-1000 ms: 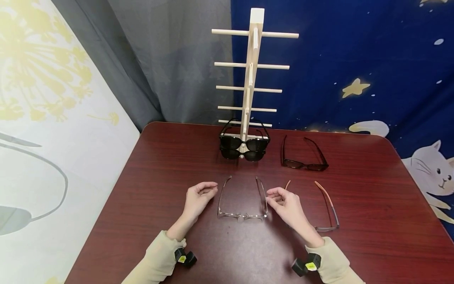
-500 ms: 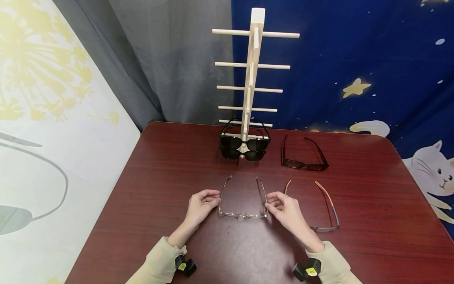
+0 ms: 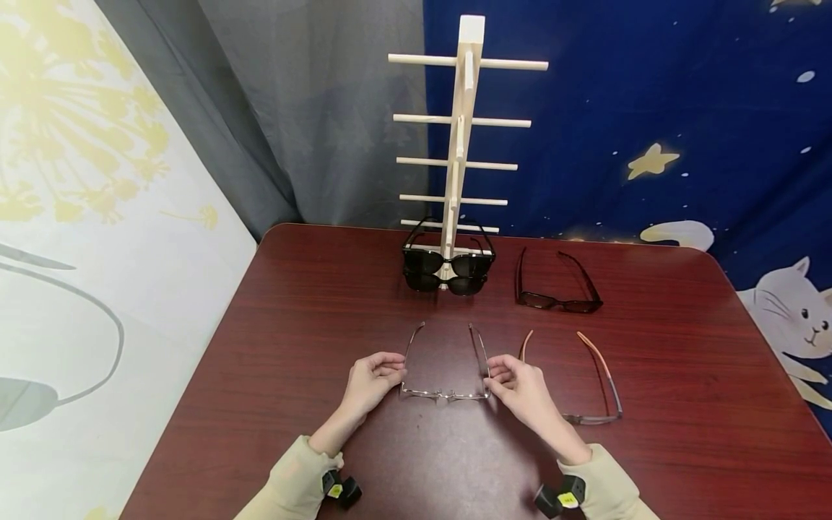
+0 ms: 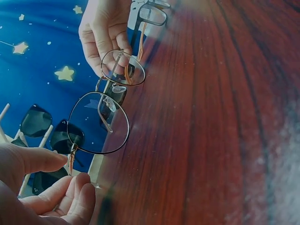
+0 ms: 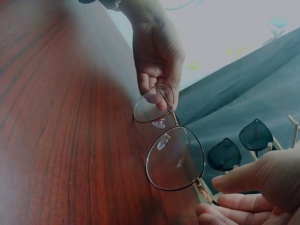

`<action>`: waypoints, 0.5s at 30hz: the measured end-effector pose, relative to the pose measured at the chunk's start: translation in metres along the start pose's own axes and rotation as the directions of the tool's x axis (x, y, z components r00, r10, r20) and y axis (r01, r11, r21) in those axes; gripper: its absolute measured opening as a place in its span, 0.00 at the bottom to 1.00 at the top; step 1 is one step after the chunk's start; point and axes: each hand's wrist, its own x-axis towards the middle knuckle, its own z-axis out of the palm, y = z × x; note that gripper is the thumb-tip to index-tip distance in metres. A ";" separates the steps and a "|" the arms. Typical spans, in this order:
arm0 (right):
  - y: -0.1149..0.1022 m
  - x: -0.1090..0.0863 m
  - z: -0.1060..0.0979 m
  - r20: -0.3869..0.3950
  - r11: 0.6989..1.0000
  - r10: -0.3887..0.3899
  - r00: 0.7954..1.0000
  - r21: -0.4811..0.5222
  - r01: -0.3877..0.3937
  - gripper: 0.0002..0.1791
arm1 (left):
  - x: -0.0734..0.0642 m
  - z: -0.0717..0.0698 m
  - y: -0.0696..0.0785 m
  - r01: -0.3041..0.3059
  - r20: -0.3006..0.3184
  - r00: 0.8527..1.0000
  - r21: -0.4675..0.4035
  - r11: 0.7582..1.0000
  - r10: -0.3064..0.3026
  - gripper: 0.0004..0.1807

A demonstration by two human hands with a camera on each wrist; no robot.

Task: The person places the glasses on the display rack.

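A pair of eyeglasses with thin metal rims and clear round lenses rests on the table, temples unfolded and pointing away from me. My left hand pinches the left temple close to its hinge, thumb on one side and fingertips on the other. At the opposite hinge, my right hand has thumb and fingers around the right temple. In the left wrist view the near lens stands upright beside the left thumb. The right wrist view shows the other lens just ahead of the right fingertips.
Behind stands a wooden display rack with crossbars, holding two dark sunglasses low down. Dark-framed glasses lie right of it. Glasses with orange temple tips lie beside my right forearm, partly hidden. The dark red table meets curtains behind.
Both hands have moved in and slightly toward me, from beside the temples to the hinges, and their fingers have closed around the temples. The eyeglasses have stayed in place.
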 end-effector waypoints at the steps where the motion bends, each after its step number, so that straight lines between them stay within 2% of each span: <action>1: 0.000 0.000 0.000 0.003 1.000 0.001 1.000 0.003 -0.001 0.11 | 0.000 0.000 0.000 0.000 0.002 1.000 0.004 1.000 0.000 0.12; 7: 0.001 0.000 0.002 0.026 1.000 0.021 0.999 0.017 -0.021 0.12 | 0.001 0.001 -0.002 0.048 0.009 0.999 0.003 0.999 -0.048 0.11; 15: 0.001 0.001 0.002 0.038 1.000 0.017 0.999 0.025 -0.018 0.12 | 0.003 0.001 -0.002 0.095 0.039 0.995 -0.041 0.995 -0.093 0.11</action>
